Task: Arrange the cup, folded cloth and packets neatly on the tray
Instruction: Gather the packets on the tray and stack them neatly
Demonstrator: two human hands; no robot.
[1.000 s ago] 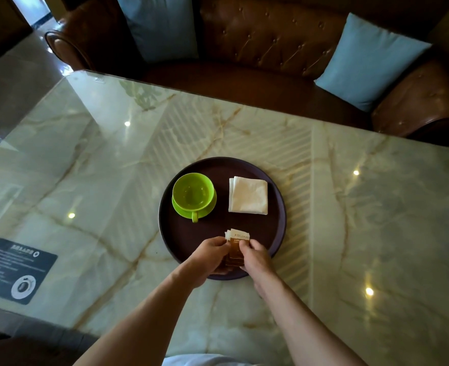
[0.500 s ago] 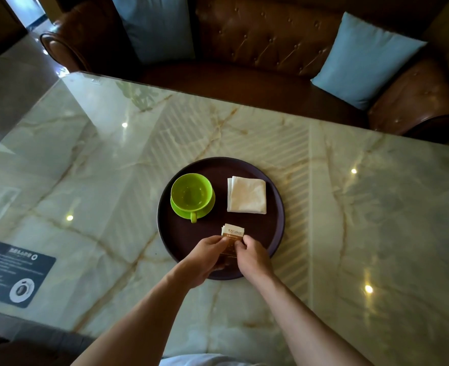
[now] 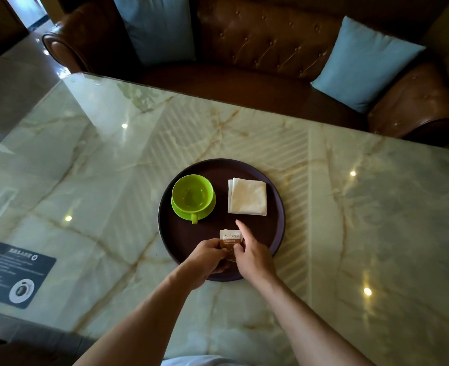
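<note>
Both hands, left hand [image 3: 207, 256] and right hand [image 3: 252, 256], pinch the packets [image 3: 230, 240], seemingly two, over the tray [image 3: 170, 233]; one cup [image 3: 192, 196], one folded cloth [image 3: 247, 197] beyond.

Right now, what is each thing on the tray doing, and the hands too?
Cup: upright on its saucer, empty.
Folded cloth: flat on the tray.
Packets: pinched between both hands.
Left hand: holding the packets.
Right hand: holding the packets, forefinger straight.

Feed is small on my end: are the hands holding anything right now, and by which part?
The left hand pinches the packets by their near lower end, over the tray. The right hand touches their right edge, forefinger extended.
</note>
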